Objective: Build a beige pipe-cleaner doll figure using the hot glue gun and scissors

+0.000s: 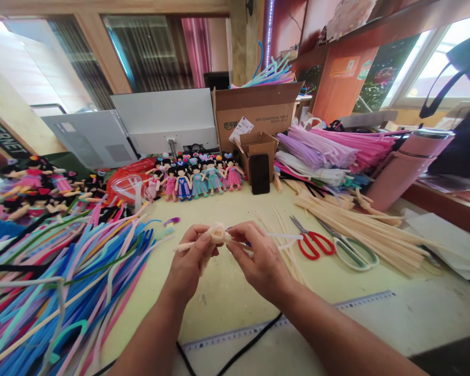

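Note:
My left hand (188, 261) is closed around a cream-coloured fuzzy pipe-cleaner piece (217, 233), wound into a small rounded coil at its top. One short cream end pokes out to the left of the thumb. From the other side, my right hand (258, 256) pinches the same piece at its right edge. A pale, translucent stick (284, 236) stretches rightward from behind the right hand; its other end is hidden. A hint of blue shows near the right fingers, too small to name. Both hands are above the pale yellow tabletop (219, 292).
Colourful pipe cleaners (82, 271) heap at left. Red scissors (315, 243) and green-white scissors (354, 250) lie at right beside cream pipe cleaners (360, 235). Finished dolls (198, 180), a phone (259, 174) and boxes stand behind. A ruler (235, 334), black cord (250, 342) and pink bottle (409, 164) are nearby.

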Available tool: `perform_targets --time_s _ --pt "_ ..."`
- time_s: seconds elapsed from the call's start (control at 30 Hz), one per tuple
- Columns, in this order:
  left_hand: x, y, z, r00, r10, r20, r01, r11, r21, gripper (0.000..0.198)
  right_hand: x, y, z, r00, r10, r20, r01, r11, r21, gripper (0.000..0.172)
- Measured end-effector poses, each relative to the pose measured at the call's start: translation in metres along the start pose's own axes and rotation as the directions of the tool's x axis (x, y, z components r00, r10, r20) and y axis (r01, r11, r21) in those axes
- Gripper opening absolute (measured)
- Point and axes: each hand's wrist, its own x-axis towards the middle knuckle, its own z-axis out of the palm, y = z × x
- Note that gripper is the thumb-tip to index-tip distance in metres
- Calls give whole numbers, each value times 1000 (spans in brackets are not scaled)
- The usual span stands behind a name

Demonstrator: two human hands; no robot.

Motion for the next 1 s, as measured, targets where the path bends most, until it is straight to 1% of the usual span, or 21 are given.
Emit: perform_targets --time_s 0.07,0.17,0.3,0.5,0.73,0.87,1.0 --pt "0 0 1 1000 -18 -3 18 1000 0 36 0 0 0 999 35 4 -35 999 11 2" --pt "-1 0 2 999 -37 -6 37 999 -7 36 1 0 0 998 53 20 -54 998 35 8" --pt "-1 1 3 998 -60 2 60 998 -23 34 1 1 0 998 62 17 -63 997 49 10" --pt "-1 1 5 994 -100 49 103 993 -57 31 3 1 -1 996 91 26 -92 993 71 13" --pt "-1 2 3 986 -121 116 131 988 -84 27 4 2 0 982 179 54 -185 974 128 14" --pt "-1 2 2 979 -146 144 161 982 -96 28 5 4 -1 967 244 74 -254 946 202 15" --pt "-1 3 1 972 -168 164 188 975 -119 29 6 2 -3 951 282 123 -306 913 270 14"
